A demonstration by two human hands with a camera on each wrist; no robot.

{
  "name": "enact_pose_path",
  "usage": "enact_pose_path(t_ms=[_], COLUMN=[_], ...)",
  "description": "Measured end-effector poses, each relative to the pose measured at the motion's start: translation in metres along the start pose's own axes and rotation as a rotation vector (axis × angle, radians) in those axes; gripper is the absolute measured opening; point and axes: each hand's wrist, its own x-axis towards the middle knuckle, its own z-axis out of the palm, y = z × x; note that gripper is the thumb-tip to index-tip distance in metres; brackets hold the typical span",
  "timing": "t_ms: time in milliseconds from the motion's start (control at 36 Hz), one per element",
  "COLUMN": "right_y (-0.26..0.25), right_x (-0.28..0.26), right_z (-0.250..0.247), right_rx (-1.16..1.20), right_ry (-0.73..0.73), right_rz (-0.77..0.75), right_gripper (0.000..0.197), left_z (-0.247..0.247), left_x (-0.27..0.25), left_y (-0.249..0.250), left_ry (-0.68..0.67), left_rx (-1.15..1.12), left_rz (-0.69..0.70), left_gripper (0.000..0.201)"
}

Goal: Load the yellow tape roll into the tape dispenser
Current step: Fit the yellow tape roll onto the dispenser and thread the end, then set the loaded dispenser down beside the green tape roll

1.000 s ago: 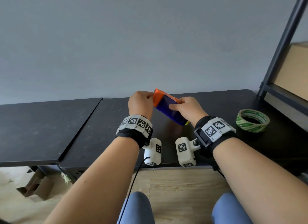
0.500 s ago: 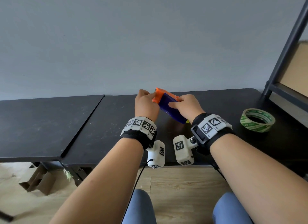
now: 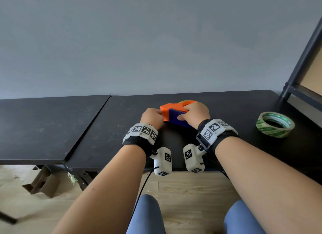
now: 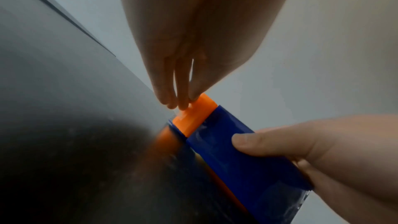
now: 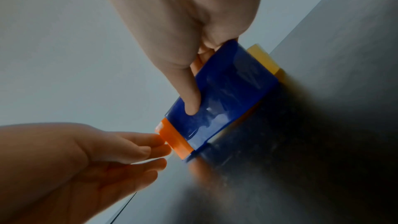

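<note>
The tape dispenser (image 3: 174,114), orange with a blue side plate, rests on the black table (image 3: 235,108) between my hands. My right hand (image 3: 185,113) grips it, thumb pressed on the blue plate (image 5: 217,98) and fingers curled over the top. My left hand (image 3: 160,113) is at its orange left end (image 4: 193,115), with straight fingertips (image 4: 183,104) touching that end and the thumb apart. A strip of the yellow tape roll (image 5: 263,60) shows behind the blue plate at the dispenser's far end; the rest of the roll is hidden.
A green-printed tape roll (image 3: 275,124) lies flat on the table to the right. A dark shelf post (image 3: 303,59) rises at the far right. A second black table (image 3: 43,125) adjoins on the left, with a seam between.
The dispenser has come down from a tilted hold in the air to rest on the table. Both hands moved down with it. The left hand's grip has loosened to fingertips touching the orange end.
</note>
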Motion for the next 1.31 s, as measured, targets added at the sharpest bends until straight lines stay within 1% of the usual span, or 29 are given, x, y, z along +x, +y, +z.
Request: enact_pose_path(t_ms=[83, 194, 306, 417, 528, 555, 611, 639, 694, 805, 833, 889, 944, 1028, 1139, 1194, 1250, 1305], right_y=[-0.002, -0.004, -0.004, -0.007, -0.008, -0.008, -0.008, -0.008, -0.008, -0.003, -0.001, 0.004, 0.01, 0.025, 0.05, 0.063, 0.076, 0.089], right_x=[0.006, 0.012, 0.014, 0.012, 0.01, 0.009, 0.007, 0.005, 0.002, -0.007, -0.009, -0.016, -0.021, -0.03, -0.039, -0.045, -0.049, -0.054], right_z=[0.0, 0.0, 0.002, 0.001, 0.002, 0.002, 0.002, 0.001, 0.001, -0.004, -0.007, -0.013, -0.02, -0.032, -0.048, -0.054, -0.06, -0.067], right_rx=[-0.008, -0.05, -0.098, -0.169, -0.207, -0.213, -0.215, -0.214, -0.218, -0.19, -0.162, -0.086, -0.032, 0.022, 0.055, 0.046, 0.011, -0.034], right_ry=[-0.016, -0.027, -0.015, -0.035, -0.036, -0.033, -0.026, -0.026, -0.023, 0.057, 0.084, 0.108, 0.133, 0.184, 0.187, 0.215, 0.25, 0.285], right_rz=[-0.008, 0.007, -0.004, -0.004, -0.015, -0.017, -0.019, -0.02, -0.034, -0.093, -0.108, -0.115, -0.1, -0.039, 0.045, 0.089, 0.147, 0.207], right_gripper=[0.047, 0.051, 0.049, 0.05, 0.044, 0.043, 0.042, 0.041, 0.038, 0.03, 0.032, 0.044, 0.048, 0.043, 0.053, 0.053, 0.051, 0.047], left_z=[-0.002, -0.003, -0.004, -0.006, -0.006, -0.007, -0.008, -0.009, -0.012, -0.017, -0.017, -0.017, -0.015, -0.007, 0.009, 0.018, 0.028, 0.038], left_x=[0.001, 0.002, 0.002, 0.001, 0.0, -0.001, -0.003, -0.005, -0.011, -0.018, -0.019, -0.023, -0.03, -0.037, -0.044, -0.044, -0.046, -0.047], left_y=[-0.001, 0.001, 0.005, 0.008, 0.004, 0.003, 0.002, 0.003, 0.005, 0.01, 0.012, 0.017, 0.027, 0.041, 0.063, 0.076, 0.089, 0.102], left_ry=[0.0, 0.006, 0.007, 0.007, 0.046, 0.062, 0.079, 0.078, 0.064, 0.078, 0.078, 0.07, 0.068, 0.041, -0.005, -0.038, -0.076, -0.09], left_rx=[-0.025, -0.016, 0.043, 0.101, 0.127, 0.122, 0.127, 0.131, 0.155, 0.163, 0.15, 0.126, 0.106, 0.083, 0.081, 0.12, 0.165, 0.192], left_rz=[-0.012, -0.022, -0.046, -0.059, -0.081, -0.085, -0.083, -0.082, -0.081, -0.05, -0.043, -0.028, -0.004, 0.043, 0.109, 0.154, 0.182, 0.228], left_gripper=[0.043, 0.045, 0.047, 0.037, 0.021, 0.023, 0.036, 0.039, 0.032, 0.03, 0.029, 0.025, 0.034, 0.04, 0.049, 0.052, 0.047, 0.028])
